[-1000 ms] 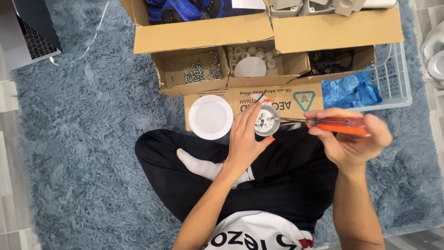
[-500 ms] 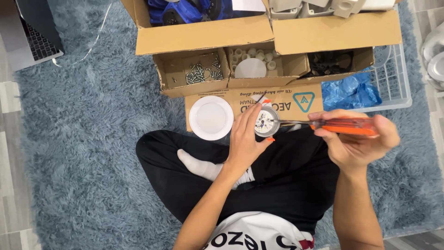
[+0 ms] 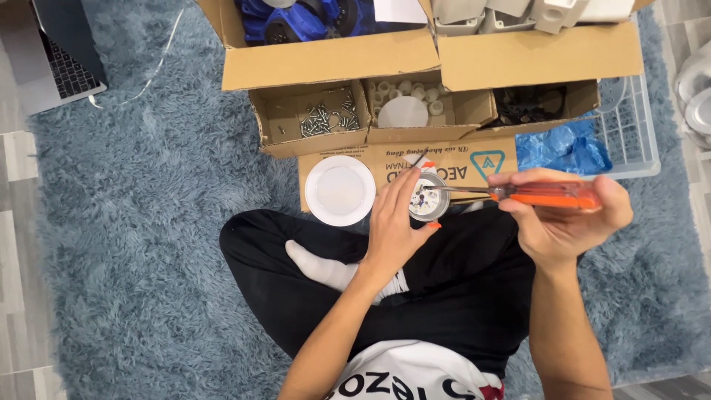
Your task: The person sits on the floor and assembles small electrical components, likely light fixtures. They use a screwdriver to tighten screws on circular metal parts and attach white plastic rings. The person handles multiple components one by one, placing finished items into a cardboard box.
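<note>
My left hand (image 3: 392,226) grips a small round white lamp fixture (image 3: 428,201) with orange clips, its back side turned up above my crossed legs. My right hand (image 3: 566,222) holds an orange-handled screwdriver (image 3: 544,195) level, its metal shaft pointing left with the tip resting on the middle of the fixture. A round white disc-shaped lamp (image 3: 340,190) lies on a flat piece of cardboard (image 3: 392,167) just left of my left hand.
Open cardboard boxes stand ahead: one with screws (image 3: 326,118), one with white round parts (image 3: 404,107), one with dark parts (image 3: 529,104). A blue plastic bag (image 3: 563,148) lies by a white wire basket (image 3: 629,126). A laptop (image 3: 55,55) sits far left on the blue shaggy rug (image 3: 133,222).
Both hands stay nearly in place. The screwdriver has shifted only slightly in my right hand, its tip still on the fixture.
</note>
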